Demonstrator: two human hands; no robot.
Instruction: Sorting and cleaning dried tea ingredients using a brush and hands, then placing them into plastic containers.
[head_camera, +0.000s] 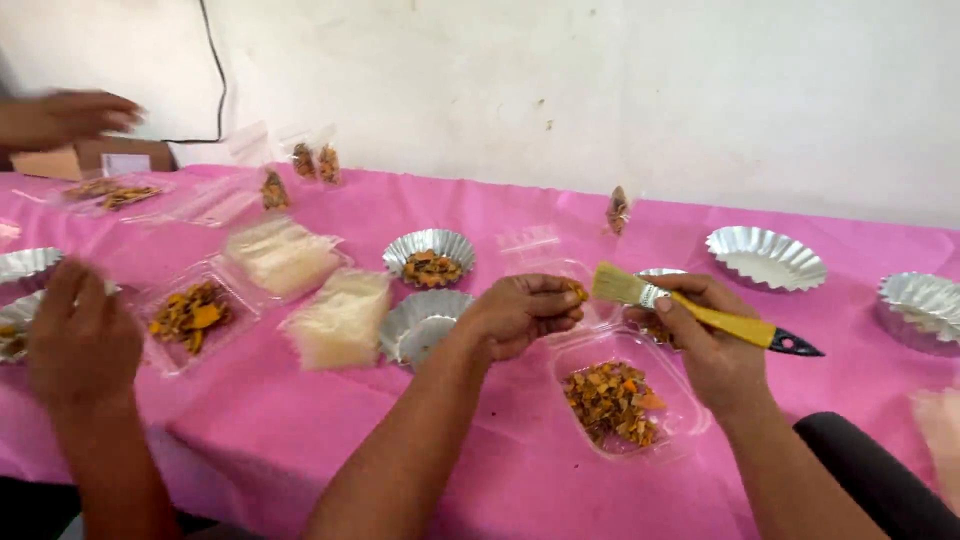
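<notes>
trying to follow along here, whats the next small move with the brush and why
Probably sweep the brush across the small orange piece pinched in the left hand. The right hand holds the bristles just beside that piece, and both sit above the open clear tray of similar orange bits.

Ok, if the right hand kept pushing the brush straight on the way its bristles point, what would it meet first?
The right hand aims the brush leftward, so its bristles would likely first meet the orange piece pinched in the left hand. They look nearly touching already, though depth is hard to judge.
</notes>
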